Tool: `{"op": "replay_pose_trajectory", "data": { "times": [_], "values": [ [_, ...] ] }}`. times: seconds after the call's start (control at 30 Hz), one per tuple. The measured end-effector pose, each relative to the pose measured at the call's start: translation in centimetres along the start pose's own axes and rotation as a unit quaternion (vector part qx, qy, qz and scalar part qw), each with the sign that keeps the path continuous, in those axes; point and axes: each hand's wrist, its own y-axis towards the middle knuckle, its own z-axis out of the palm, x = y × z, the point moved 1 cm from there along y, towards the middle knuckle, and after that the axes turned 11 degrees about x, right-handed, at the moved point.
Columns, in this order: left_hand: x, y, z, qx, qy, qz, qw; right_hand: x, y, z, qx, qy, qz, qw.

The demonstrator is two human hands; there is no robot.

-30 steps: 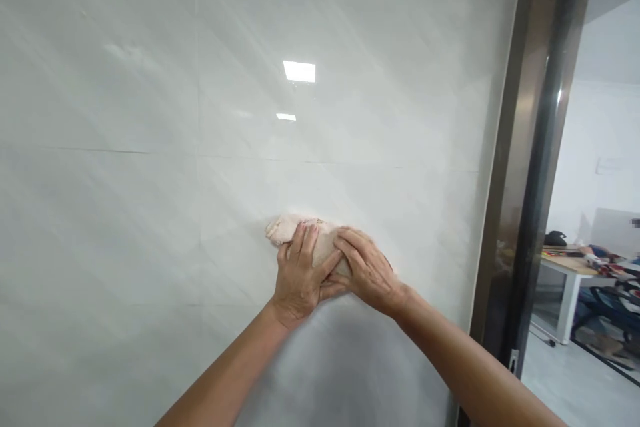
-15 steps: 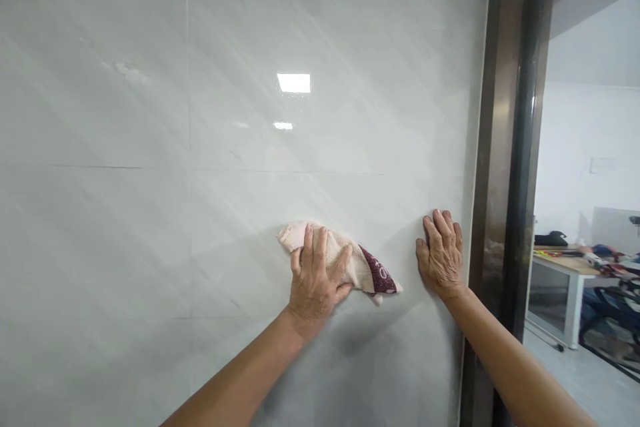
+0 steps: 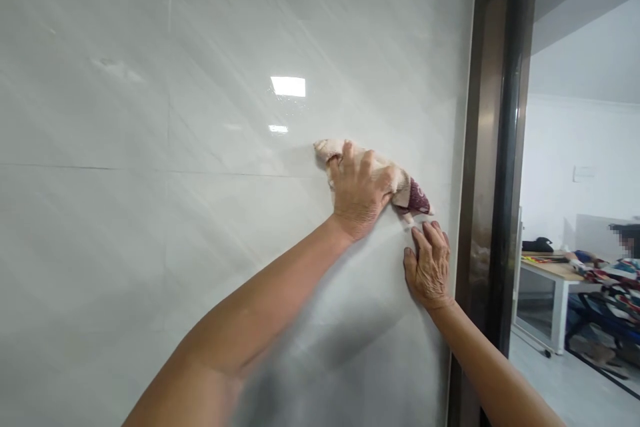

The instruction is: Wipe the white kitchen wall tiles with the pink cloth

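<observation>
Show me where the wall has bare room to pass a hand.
Bare: the tiles left of the left hand and above the cloth. Crowded: the strip by the door frame, where the right hand lies flat.

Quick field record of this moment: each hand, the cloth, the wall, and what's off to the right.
left hand: pressing the cloth flat to the wall, fingers spread over it
right hand: open, palm flat on the wall, below the cloth's dark end
cloth: beige with a maroon end, bunched
wall: glossy pale tiles, ceiling light reflected
door frame: dark, just right of the right hand
table: in the room beyond, cluttered
</observation>
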Motion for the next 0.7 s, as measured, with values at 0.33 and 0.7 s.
{"op": "replay_pose_trajectory", "data": {
  "times": [0.33, 0.7],
  "values": [
    [-9.9, 1.9, 5.6, 0.031, -0.042, 0.175, 0.983, 0.1, -0.6, -0.3, -0.038, -0.056, -0.035, 0.997],
    [-8.9, 9.6, 4.7, 0.094, -0.017, 0.196, 0.976, 0.7, -0.3, -0.5, -0.013, -0.001, -0.015, 1.0]
  ]
}}
